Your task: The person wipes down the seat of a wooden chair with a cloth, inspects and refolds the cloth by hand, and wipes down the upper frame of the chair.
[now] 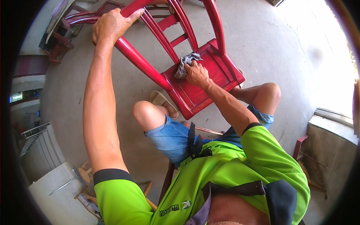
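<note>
A red-painted wooden chair [207, 73] stands before my knees, its seat tilted in the wide view. My left hand [114, 24] grips the curved top rail [134, 7] of its back, at the upper left. On the seat, close to the foot of the back splat [175, 33], my right hand [196, 72] presses a crumpled grey cloth [185, 62], fingers bunched over it. Part of the cloth is hidden under those fingers. Worn, darker patches show along the seat's front edge.
Other dark red wooden furniture [60, 46] stands at the upper left. A small wooden stool [85, 171] is at the lower left, near a pale board [60, 194]. Bright light enters through an opening on the right, beside a low concrete wall [329, 152]. The floor [261, 42] is grey concrete.
</note>
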Demonstrator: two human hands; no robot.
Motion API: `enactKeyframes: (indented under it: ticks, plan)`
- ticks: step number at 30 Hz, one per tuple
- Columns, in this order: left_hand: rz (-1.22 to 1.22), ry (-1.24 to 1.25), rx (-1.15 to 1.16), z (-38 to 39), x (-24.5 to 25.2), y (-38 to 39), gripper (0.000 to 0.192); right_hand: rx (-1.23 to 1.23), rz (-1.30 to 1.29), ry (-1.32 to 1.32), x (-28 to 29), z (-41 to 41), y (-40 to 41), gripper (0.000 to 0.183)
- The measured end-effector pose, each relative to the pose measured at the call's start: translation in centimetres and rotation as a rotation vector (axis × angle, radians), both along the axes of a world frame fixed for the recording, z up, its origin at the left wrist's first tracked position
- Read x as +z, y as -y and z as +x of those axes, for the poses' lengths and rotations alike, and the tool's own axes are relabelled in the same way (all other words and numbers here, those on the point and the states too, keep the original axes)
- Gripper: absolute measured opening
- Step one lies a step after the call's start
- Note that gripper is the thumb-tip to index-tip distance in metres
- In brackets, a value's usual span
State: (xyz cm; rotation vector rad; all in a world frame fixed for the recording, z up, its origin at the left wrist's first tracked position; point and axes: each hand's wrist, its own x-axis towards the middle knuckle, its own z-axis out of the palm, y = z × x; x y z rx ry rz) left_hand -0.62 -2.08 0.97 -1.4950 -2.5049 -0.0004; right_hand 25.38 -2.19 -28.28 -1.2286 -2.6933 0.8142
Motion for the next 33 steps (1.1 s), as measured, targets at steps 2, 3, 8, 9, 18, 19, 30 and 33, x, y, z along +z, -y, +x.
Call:
enactKeyframes:
  ticks: [2,3,8,9,18,19,30,33]
  plan:
    - [0.002,0.006,0.003,-0.3,-0.1,0.4,0.103,0.003,0.105,-0.02,0.2,-0.4,0.3,0.035]
    - [0.019,-0.006,0.007,-0.5,-0.3,0.3,0.103,-0.005,0.103,-0.019,0.0,-0.7,-0.1,0.035]
    - [-0.017,-0.04,0.006,1.0,0.1,-1.0,0.103,-0.129,-0.064,0.135,-0.4,-2.4,-3.7,0.049]
    - [-0.021,-0.045,0.012,0.6,-0.1,-0.6,0.103,-0.165,-0.076,0.153,0.1,-3.0,-3.6,0.049]
    - [-0.013,-0.031,0.013,0.4,0.2,-0.4,0.102,-0.279,-0.06,0.057,-1.2,-0.2,-0.1,0.071]
    - [-0.011,-0.031,0.013,0.4,0.1,-0.4,0.102,-0.28,-0.059,0.057,-1.3,0.0,-0.1,0.071]
    - [0.007,-0.069,0.001,0.7,0.2,0.0,0.104,-0.088,-0.141,0.084,1.3,-0.7,0.6,0.065]
    - [-0.074,-0.052,0.05,1.0,0.7,-0.4,0.105,-0.113,-0.069,-0.013,-0.2,0.1,3.9,0.066]
